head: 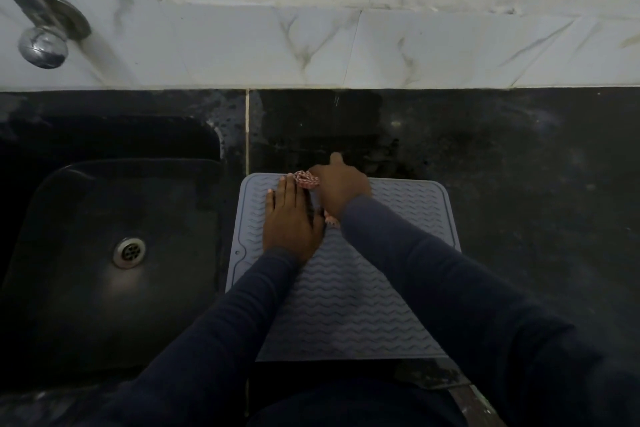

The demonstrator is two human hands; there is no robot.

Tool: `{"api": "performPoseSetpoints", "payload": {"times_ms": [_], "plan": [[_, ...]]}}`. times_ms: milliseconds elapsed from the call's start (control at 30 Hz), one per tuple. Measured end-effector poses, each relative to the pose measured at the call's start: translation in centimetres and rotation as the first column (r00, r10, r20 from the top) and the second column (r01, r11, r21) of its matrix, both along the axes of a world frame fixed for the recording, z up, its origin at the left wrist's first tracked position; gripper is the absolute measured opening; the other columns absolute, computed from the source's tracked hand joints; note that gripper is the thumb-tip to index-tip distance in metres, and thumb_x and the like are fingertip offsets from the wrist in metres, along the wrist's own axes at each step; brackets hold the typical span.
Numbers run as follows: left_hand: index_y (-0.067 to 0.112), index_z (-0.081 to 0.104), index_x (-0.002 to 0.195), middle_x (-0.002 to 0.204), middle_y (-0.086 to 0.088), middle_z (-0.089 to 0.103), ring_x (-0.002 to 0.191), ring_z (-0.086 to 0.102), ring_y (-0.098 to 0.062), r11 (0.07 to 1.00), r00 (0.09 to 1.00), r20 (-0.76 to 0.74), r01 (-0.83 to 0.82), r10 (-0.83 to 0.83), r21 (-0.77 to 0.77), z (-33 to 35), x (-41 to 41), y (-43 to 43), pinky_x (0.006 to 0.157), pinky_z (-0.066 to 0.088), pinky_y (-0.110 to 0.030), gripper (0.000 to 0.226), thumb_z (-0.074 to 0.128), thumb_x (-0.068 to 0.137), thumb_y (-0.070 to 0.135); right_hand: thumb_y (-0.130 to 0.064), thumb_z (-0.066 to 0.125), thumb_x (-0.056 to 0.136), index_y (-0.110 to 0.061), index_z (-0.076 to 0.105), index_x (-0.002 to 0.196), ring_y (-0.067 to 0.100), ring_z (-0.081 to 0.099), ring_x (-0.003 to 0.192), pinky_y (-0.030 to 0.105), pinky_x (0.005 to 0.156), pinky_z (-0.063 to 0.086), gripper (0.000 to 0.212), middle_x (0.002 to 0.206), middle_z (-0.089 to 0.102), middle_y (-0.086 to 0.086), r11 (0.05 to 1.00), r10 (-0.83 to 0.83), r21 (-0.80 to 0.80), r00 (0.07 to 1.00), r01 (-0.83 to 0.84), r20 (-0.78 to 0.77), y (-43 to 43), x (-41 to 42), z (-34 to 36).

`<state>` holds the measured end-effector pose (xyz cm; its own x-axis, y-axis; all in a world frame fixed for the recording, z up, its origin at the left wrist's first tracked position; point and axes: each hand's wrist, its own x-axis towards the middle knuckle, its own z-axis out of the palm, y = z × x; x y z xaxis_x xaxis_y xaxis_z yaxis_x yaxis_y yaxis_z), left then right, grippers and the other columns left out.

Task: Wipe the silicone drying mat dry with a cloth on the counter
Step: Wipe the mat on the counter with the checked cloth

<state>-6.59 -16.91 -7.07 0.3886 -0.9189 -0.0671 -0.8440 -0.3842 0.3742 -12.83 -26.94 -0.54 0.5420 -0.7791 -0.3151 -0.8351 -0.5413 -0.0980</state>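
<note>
A grey silicone drying mat (349, 291) with wavy ridges lies on the dark counter, right of the sink. My left hand (291, 218) rests flat on the mat's far left part, fingers straight and pointing away from me. My right hand (339, 187) is at the mat's far edge and grips a bunched red-and-white patterned cloth (306, 179), pressing it down on the mat. A bit of the cloth also shows under my right wrist. Most of the cloth is hidden by my hands.
A dark sink (104, 253) with a metal drain (129, 252) sits to the left. A chrome tap (38, 35) hangs at the top left. The black counter (519, 166) runs right of the mat, with a white marble-tiled wall (346, 52) behind it.
</note>
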Motion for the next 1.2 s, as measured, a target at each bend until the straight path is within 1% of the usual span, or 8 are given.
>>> {"api": "performPoseSetpoints", "payload": {"times_ms": [167, 367, 433, 533, 667, 900, 1067, 1200], "plan": [[0.009, 0.011, 0.153, 0.161, -0.01, 0.007, 0.149, 0.001, -0.022, 1.0, 1.0, 0.011, -0.017, 0.017, -0.005, -0.9, 0.2, 0.0, 0.121, -0.002, -0.042, 0.073, 0.029, 0.096, 0.052, -0.037, 0.05, 0.096, -0.032, 0.058, 0.122, 0.033, 0.058, 0.107, 0.042, 0.085, 0.047, 0.027, 0.138, 0.041, 0.009, 0.993, -0.116, -0.023, 0.993, 0.115, -0.033, -3.1, -5.5, -0.2], [0.008, 0.013, 0.153, 0.161, -0.011, 0.01, 0.149, 0.003, -0.023, 0.999, 1.0, -0.012, -0.026, 0.026, -0.039, -1.2, 0.2, -0.1, 0.121, -0.001, -0.041, 0.075, 0.032, 0.095, 0.053, -0.034, 0.052, 0.095, -0.025, 0.064, 0.113, 0.031, 0.06, 0.103, 0.039, 0.087, 0.047, 0.024, 0.121, 0.053, 0.007, 0.978, -0.209, 0.008, 0.977, 0.21, -0.046, -5.3, -8.7, 0.4], [0.006, 0.013, 0.152, 0.16, -0.013, 0.012, 0.148, 0.005, -0.024, 0.995, 0.998, -0.044, -0.056, 0.053, -0.077, -1.0, 0.1, 0.0, 0.121, -0.001, -0.04, 0.075, 0.035, 0.095, 0.05, -0.037, 0.053, 0.094, -0.024, 0.065, 0.109, 0.029, 0.06, 0.098, 0.038, 0.085, 0.049, 0.023, 0.116, 0.056, 0.006, 0.986, -0.167, 0.032, 0.985, 0.166, 0.042, -4.7, -6.8, 0.4], [0.002, 0.022, 0.15, 0.156, -0.017, 0.023, 0.146, 0.017, -0.027, 0.959, 0.967, -0.144, -0.233, 0.211, -0.163, -0.4, 0.6, 0.3, 0.121, 0.005, -0.04, 0.07, 0.033, 0.093, 0.04, -0.04, 0.053, 0.094, -0.025, 0.065, 0.11, 0.029, 0.06, 0.095, 0.033, 0.078, 0.046, 0.024, 0.11, 0.055, 0.008, 0.997, -0.036, 0.074, 0.985, 0.023, 0.172, -2.5, -2.3, 0.6], [0.001, 0.026, 0.148, 0.154, -0.016, 0.029, 0.144, 0.023, -0.028, 0.93, 0.938, -0.167, -0.329, 0.303, -0.165, -0.3, 2.5, 1.4, 0.12, 0.009, -0.04, 0.072, 0.032, 0.087, 0.038, -0.031, 0.05, 0.095, -0.025, 0.065, 0.117, 0.035, 0.06, 0.103, 0.041, 0.088, 0.051, 0.027, 0.118, 0.054, 0.011, 0.978, 0.15, 0.12, 0.976, -0.17, 0.158, -0.5, 3.3, 1.1], [0.004, 0.016, 0.152, 0.159, -0.014, 0.017, 0.147, 0.013, -0.025, 0.97, 0.971, 0.027, -0.237, 0.239, -0.051, -1.2, 2.6, 2.0, 0.119, 0.002, -0.039, 0.067, 0.023, 0.097, 0.042, -0.024, 0.05, 0.097, -0.03, 0.06, 0.127, 0.034, 0.057, 0.107, 0.043, 0.085, 0.048, 0.032, 0.127, 0.048, 0.008, 0.965, 0.26, 0.037, 0.966, -0.259, -0.012, -0.4, 4.9, 1.1], [0.002, 0.013, 0.152, 0.16, -0.016, 0.011, 0.148, 0.008, -0.026, 0.974, 0.973, 0.04, -0.225, 0.226, -0.014, -1.1, 2.5, 2.1, 0.117, -0.004, -0.037, 0.071, 0.019, 0.096, 0.045, -0.024, 0.053, 0.097, -0.032, 0.054, 0.134, 0.033, 0.055, 0.111, 0.041, 0.086, 0.047, 0.038, 0.131, 0.045, 0.007, 0.985, 0.169, 0.05, 0.984, -0.166, -0.052, -1.7, 1.8, 1.0], [0.003, 0.019, 0.151, 0.16, -0.016, 0.012, 0.148, 0.008, -0.027, 0.977, 0.972, 0.109, -0.21, 0.206, 0.027, -0.6, 2.4, 1.7, 0.117, -0.004, -0.047, 0.07, 0.017, 0.094, 0.043, -0.025, 0.053, 0.097, -0.034, 0.056, 0.131, 0.031, 0.057, 0.109, 0.041, 0.085, 0.049, 0.036, 0.128, 0.047, 0.005, 0.995, 0.098, 0.036, 0.994, -0.096, -0.058, -2.7, -1.1, 1.0]]}}
